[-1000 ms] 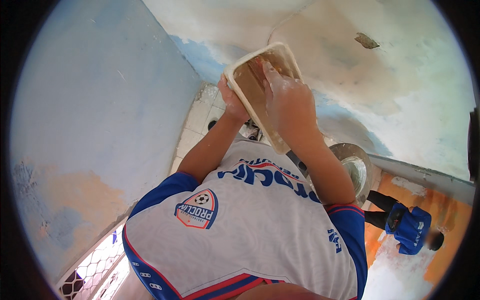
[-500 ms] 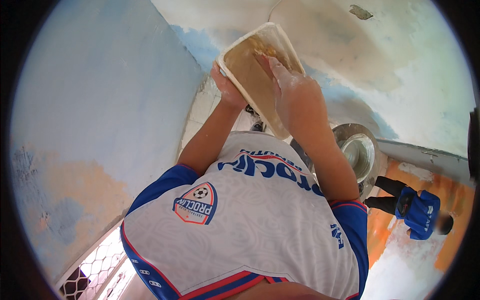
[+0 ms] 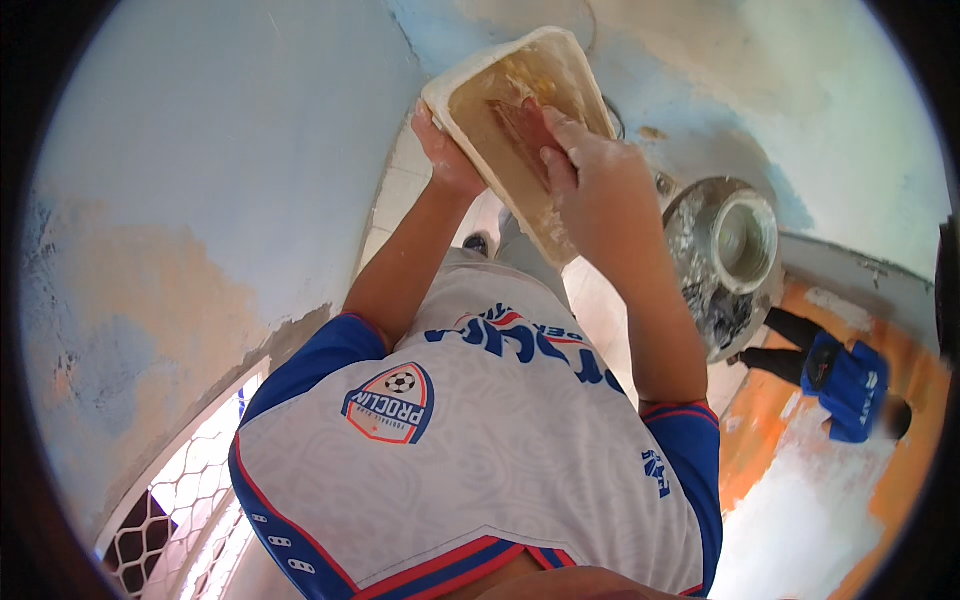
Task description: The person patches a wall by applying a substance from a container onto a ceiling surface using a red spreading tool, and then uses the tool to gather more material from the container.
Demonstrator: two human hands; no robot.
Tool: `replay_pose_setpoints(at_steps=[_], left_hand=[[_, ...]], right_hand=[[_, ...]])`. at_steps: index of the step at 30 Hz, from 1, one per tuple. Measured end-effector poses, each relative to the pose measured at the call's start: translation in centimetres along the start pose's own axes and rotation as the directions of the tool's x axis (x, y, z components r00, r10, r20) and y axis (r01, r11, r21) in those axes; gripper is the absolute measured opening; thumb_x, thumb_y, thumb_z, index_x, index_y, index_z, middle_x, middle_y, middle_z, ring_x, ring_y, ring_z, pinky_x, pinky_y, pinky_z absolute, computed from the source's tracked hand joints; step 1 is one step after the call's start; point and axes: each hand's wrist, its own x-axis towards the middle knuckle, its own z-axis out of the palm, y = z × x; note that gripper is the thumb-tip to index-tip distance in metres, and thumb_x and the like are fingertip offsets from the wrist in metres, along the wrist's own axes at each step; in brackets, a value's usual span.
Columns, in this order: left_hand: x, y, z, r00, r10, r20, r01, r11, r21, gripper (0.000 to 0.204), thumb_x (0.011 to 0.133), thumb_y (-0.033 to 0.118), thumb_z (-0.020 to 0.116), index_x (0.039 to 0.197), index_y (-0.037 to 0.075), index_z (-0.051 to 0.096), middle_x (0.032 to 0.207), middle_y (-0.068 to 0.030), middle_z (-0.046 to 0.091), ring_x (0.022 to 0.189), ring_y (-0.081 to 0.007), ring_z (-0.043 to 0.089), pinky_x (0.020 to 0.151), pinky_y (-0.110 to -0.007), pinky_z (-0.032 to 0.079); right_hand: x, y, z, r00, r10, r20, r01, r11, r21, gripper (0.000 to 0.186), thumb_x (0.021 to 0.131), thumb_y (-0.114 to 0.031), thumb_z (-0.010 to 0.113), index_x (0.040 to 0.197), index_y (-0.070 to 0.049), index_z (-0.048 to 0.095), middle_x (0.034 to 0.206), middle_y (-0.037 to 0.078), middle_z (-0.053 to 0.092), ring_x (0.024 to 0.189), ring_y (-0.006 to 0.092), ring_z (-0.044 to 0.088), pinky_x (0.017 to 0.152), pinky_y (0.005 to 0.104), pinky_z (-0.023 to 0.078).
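Between patchy walls (image 3: 200, 180), a tub (image 3: 490, 58) is gripped on its left by the left hand (image 3: 447, 157) while a reddish scraper (image 3: 520, 130), lengthwise inside, is pinched from its right by the right hand (image 3: 602, 180)

Count: 1 left hand (image 3: 447, 155) plus 1 right hand (image 3: 605, 185), so 2 total; 1 tray (image 3: 487, 62), 1 reddish flat tool (image 3: 525, 130). Also 1 pale-rimmed round tub (image 3: 721, 245), 1 co-worker (image 3: 845, 385), 1 mesh grille (image 3: 190, 497), 1 shirt (image 3: 500, 430) bearing 1 crest badge (image 3: 392, 402). Poor view below the tray: at least 1 dark shoe (image 3: 478, 243), I think.
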Motion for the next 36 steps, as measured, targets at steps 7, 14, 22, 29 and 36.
replay_pose_setpoints(at_steps=[7, 14, 22, 29, 36], left_hand=[[-6.2, -1.1, 1.8, 1.0, 0.015, -0.009, -0.015, 0.998, 0.054, 0.09, 0.089, 0.077, 0.025, 0.145, 0.01, 0.049, 0.142, -0.0104, 0.054, 0.128, -0.0287, 0.053, 0.108, -0.044, 0.044], [-8.5, -2.9, 2.0, 0.995, 0.057, 0.077, -0.051, 0.996, -0.077, 0.089, 0.089, 0.078, 0.026, 0.145, 0.011, 0.05, 0.141, -0.0103, 0.055, 0.127, -0.0278, 0.053, 0.107, -0.044, 0.044], [-9.0, -7.0, 2.1, 0.999, 0.049, 0.013, -0.047, 0.993, -0.108, 0.09, 0.09, 0.079, 0.024, 0.145, 0.012, 0.05, 0.142, -0.0099, 0.055, 0.128, -0.0273, 0.054, 0.108, -0.044, 0.044], [-12.3, -12.9, 8.2, 0.979, 0.199, 0.054, -0.191, 0.974, -0.119, 0.089, 0.09, 0.078, 0.023, 0.146, 0.014, 0.048, 0.142, -0.0096, 0.055, 0.129, -0.0285, 0.053, 0.109, -0.045, 0.044], [-14.9, -16.7, 13.1, 0.892, 0.176, -0.415, -0.104, 0.976, 0.19, 0.083, 0.092, 0.072, 0.017, 0.147, 0.017, 0.048, 0.143, -0.0092, 0.055, 0.129, -0.0307, 0.053, 0.108, -0.047, 0.045]], right_hand=[[-6.4, -2.1, 1.4, 0.996, 0.085, -0.034, -0.091, 0.963, -0.253, 0.03, 0.089, -0.006, 0.067, 0.118, 0.0, 0.07, 0.091, 0.025, 0.07, 0.08, 0.0421, 0.068, 0.074, 0.0451, 0.054], [-10.1, -3.5, -0.9, 0.994, 0.112, 0.014, -0.112, 0.992, 0.052, 0.034, 0.088, -0.006, 0.069, 0.121, 0.001, 0.069, 0.097, 0.026, 0.071, 0.083, 0.0401, 0.07, 0.078, 0.0406, 0.056], [-12.9, -1.3, -4.1, 0.998, -0.009, -0.059, -0.004, 0.976, -0.216, 0.034, 0.089, -0.006, 0.07, 0.122, 0.001, 0.069, 0.1, 0.023, 0.073, 0.088, 0.0323, 0.075, 0.079, 0.0367, 0.058], [-16.9, 3.6, -8.7, 0.998, 0.054, 0.018, -0.056, 0.979, 0.198, 0.038, 0.088, -0.005, 0.069, 0.124, 0.003, 0.066, 0.095, 0.023, 0.073, 0.085, 0.0288, 0.075, 0.076, 0.0358, 0.057], [-19.9, 6.8, -13.7, 0.974, 0.227, -0.002, -0.168, 0.725, 0.668, 0.039, 0.092, 0.001, 0.07, 0.13, 0.005, 0.063, 0.105, 0.011, 0.072, 0.085, 0.0113, 0.068, 0.072, 0.0237, 0.056]])
